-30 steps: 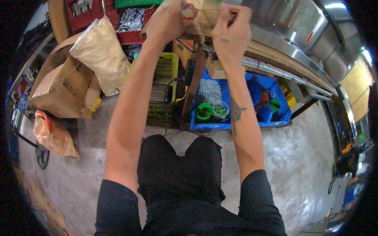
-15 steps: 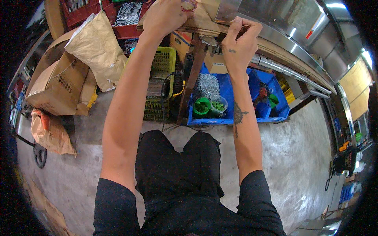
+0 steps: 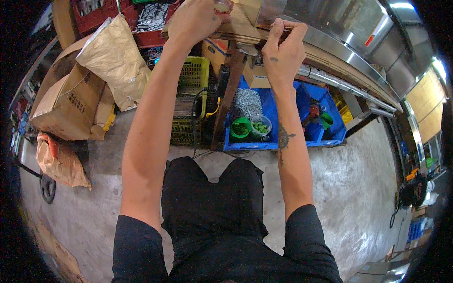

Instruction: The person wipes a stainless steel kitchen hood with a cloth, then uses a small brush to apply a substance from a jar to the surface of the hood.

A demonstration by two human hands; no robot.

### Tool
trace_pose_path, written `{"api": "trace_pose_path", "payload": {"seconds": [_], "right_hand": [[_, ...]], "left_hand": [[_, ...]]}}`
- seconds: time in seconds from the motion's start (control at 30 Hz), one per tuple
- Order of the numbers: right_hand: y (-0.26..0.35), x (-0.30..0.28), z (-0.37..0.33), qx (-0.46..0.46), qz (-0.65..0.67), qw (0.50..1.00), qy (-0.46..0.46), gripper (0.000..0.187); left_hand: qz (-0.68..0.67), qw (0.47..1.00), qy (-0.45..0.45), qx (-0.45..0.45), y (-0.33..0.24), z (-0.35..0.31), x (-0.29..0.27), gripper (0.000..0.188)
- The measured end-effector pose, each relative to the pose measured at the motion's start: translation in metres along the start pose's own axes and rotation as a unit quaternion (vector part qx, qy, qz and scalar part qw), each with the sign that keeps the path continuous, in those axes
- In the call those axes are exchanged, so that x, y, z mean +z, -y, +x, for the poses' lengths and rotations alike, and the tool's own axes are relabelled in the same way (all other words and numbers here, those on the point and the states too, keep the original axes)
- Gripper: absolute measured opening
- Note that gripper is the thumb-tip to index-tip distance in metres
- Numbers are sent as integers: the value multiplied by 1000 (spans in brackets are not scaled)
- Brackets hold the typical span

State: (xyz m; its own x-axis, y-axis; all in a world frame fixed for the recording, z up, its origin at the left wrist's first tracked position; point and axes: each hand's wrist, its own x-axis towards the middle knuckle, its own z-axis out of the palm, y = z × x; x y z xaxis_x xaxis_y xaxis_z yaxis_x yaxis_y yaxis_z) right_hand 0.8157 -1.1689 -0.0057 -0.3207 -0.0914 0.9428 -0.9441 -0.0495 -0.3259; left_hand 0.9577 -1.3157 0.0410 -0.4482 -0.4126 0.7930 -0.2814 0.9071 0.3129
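At the top edge, my left hand (image 3: 196,21) is closed round a reddish, see-through ring that looks like a roll of tape (image 3: 222,6); only part of it shows. My right hand (image 3: 285,45) is raised at the bench edge, thumb and bent forefinger pressed together. What they pinch is too thin to make out. Just beyond the right fingertips is a piece of clear film (image 3: 270,12). Between the hands lies brown cardboard (image 3: 246,8) on the wooden bench top (image 3: 240,32), partly cut off by the picture's upper edge.
Beneath the bench stand a blue bin (image 3: 302,145) with metal bits and green-filled cups, and a yellow-green crate (image 3: 205,78). Cartons (image 3: 66,106) and a paper sack (image 3: 115,59) are on the left. A red crate (image 3: 153,37) holds metal parts. Metal sheeting (image 3: 349,28) rises at the right.
Both hands have shifted very slightly leftward, the right one a little more. Their grips look the same.
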Motion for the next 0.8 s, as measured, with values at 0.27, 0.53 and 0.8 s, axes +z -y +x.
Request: {"api": "trace_pose_path", "payload": {"seconds": [0.27, 0.53, 0.8], "right_hand": [[-9, 1, -1, -6, 50, 999, -20, 25], [-16, 3, -10, 27, 239, 968, -68, 23], [19, -24, -16, 97, 250, 962, -52, 16]], "left_hand": [[-22, 1000, -12, 19, -7, -5, -5, 51], [41, 998, 21, -47, -3, 0, 3, 57], [30, 986, 40, -161, -21, -1, -5, 58]]}}
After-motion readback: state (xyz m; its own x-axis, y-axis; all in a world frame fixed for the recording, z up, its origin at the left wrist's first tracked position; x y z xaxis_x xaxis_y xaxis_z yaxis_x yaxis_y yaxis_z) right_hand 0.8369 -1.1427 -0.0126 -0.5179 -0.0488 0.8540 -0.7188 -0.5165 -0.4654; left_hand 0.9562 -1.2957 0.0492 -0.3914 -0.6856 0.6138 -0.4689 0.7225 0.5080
